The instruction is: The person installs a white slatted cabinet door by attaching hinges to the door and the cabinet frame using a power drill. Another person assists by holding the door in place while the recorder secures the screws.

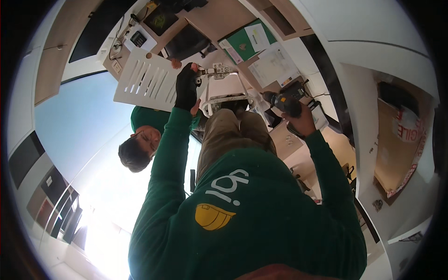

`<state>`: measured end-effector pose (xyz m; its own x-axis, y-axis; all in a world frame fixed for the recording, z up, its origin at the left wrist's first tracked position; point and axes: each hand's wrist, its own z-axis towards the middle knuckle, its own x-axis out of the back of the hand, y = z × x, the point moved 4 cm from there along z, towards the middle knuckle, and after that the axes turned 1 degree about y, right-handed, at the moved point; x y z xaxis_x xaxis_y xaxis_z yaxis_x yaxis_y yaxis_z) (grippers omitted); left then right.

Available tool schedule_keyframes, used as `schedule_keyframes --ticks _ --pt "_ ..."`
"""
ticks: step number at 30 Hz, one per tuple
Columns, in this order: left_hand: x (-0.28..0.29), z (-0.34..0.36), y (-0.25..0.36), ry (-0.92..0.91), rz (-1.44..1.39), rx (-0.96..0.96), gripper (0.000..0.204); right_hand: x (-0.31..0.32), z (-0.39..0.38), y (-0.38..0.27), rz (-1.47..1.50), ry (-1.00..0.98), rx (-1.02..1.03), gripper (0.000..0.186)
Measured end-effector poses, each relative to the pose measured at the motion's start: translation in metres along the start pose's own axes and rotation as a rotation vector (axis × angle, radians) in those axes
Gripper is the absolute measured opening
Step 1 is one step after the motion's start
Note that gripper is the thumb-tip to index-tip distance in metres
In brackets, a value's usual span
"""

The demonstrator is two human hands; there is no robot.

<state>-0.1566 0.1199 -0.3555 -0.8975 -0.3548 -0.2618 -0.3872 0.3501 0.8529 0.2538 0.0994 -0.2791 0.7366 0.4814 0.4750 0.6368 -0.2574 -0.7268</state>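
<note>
My left hand (pixel 186 87), in a black glove with bare fingertips, is closed at the right edge of a white slotted panel (pixel 122 93). Its fingers pinch a metal cabinet hinge (pixel 218 71) that sticks out to the right of the panel. Whether the hinge is fixed to the panel cannot be made out. My right hand (pixel 302 120) is wrapped round the grip of a dark cordless drill (pixel 285 103), its chuck pointing left toward the hinge. A co-worker's hand (pixel 176 63) touches the panel's far edge, and another bare hand shows below my glove.
A co-worker in green (pixel 148 119) is close on my left, under the panel. Below my legs stands a white stepladder (pixel 221 99). Papers and a green board (pixel 247 44) lie on the desk ahead. White cabinets and an open cardboard-lined compartment (pixel 392 140) are at the right.
</note>
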Motion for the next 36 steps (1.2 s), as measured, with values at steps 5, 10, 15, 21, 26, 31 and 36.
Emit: schedule_keyframes --ticks 5,10,15,21,26,31,36 --pt "0.011 0.003 -0.032 0.131 0.185 -0.030 0.036 -0.026 0.045 0.056 -0.097 0.050 -0.088 0.055" --pt "0.027 0.010 -0.055 0.160 0.204 -0.003 0.032 -0.039 0.068 0.059 -0.240 0.024 -0.079 0.058" --pt "0.041 0.020 -0.062 0.127 0.225 -0.004 0.028 -0.036 0.072 0.052 -0.267 -0.068 -0.084 0.061" --pt "0.026 0.033 -0.042 0.155 0.387 -0.151 0.038 -0.003 0.069 0.021 -0.357 -0.119 -0.053 0.061" --pt "0.028 0.042 -0.048 0.144 0.363 -0.149 0.042 0.024 0.072 0.022 -0.322 -0.084 -0.028 0.057" --pt "0.045 0.056 -0.054 0.112 0.411 -0.282 0.027 0.031 0.073 0.004 -0.280 -0.041 -0.004 0.050" --pt "0.058 0.065 -0.069 0.088 0.452 -0.203 0.026 0.032 0.077 0.008 -0.273 -0.047 -0.015 0.053"
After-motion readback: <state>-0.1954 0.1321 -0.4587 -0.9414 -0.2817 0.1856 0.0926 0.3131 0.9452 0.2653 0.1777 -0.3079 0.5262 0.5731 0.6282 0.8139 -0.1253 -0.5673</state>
